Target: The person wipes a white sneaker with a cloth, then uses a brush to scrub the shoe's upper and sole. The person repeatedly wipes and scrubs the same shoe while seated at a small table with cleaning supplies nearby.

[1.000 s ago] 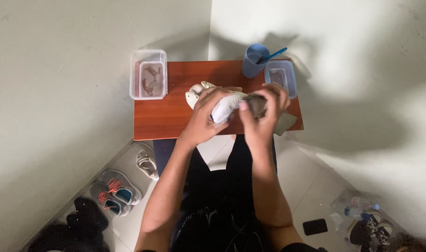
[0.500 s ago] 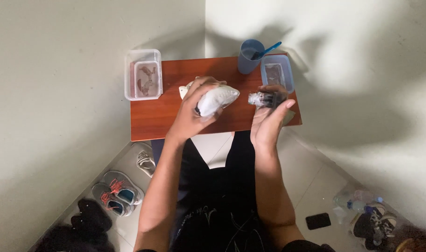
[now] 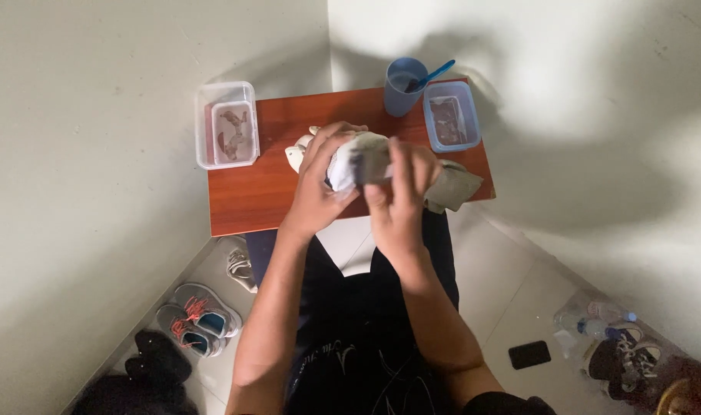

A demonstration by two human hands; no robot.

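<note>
1. The table [image 3: 250,204] is small, sits in a wall corner, and is crowded. We judge the main risk to be a knock: both hands work above its middle, and a wide elbow or wrist swing could push something off an edge onto the floor.
2. The clear tub [image 3: 227,124] overhangs the table's left rear corner. It holds liquid and some small dark pieces; a bump from our left forearm could tip it over the side.
3. The blue tub [image 3: 452,115] stands at the right rear, close to the right hand. A backward flick of that hand could slop its contents over the wood.
4. The cloth [image 3: 450,187] lies at the right front edge, partly hanging off. It could slide down if the right wrist drags across it.
5. The shoe [image 3: 356,160], white and held above the table's middle, is gripped by our left hand [image 3: 319,188], its fingers wrapped round it from the left. If the shoe is wet, that hold may slip and drop it onto the table.
6. Our right hand [image 3: 400,196] presses its fingers against the shoe's front. It may pinch a small rag or brush there, but we cannot tell from this angle. Hard pressure could twist the shoe out of the left hand.
7. The cup [image 3: 403,84] with its blue brush [image 3: 435,74] stands at the back edge. The sticking-out handle makes it easy to catch and topple.
</note>
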